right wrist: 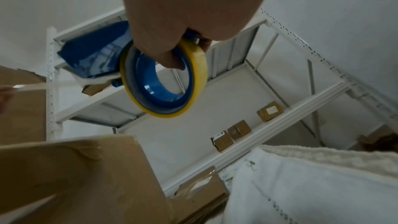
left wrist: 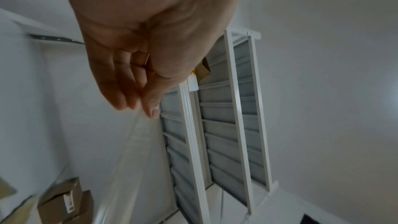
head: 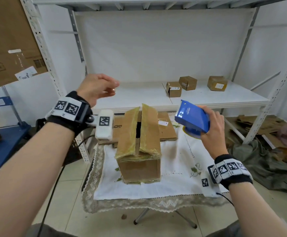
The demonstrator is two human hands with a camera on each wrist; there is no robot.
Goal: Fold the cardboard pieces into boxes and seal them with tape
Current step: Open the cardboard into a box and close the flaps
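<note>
The left hand (head: 96, 88) was raised with fingers and thumb drawn together, pinching a strip of clear tape (left wrist: 129, 151). The right hand (head: 212, 129), lower and opposite it, gripped the blue tape dispenser (head: 193, 118), thumb hooked through the roll.

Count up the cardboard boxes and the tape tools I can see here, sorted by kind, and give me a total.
Large brown cardboard box on the white tablecloth, flaps not yet closed: 1
Small brown cardboard boxes on the white metal shelf: 3
Blue plastic tape dispenser with a yellow-edged tape roll, gripped by the right hand: 1
Total: 5
</note>
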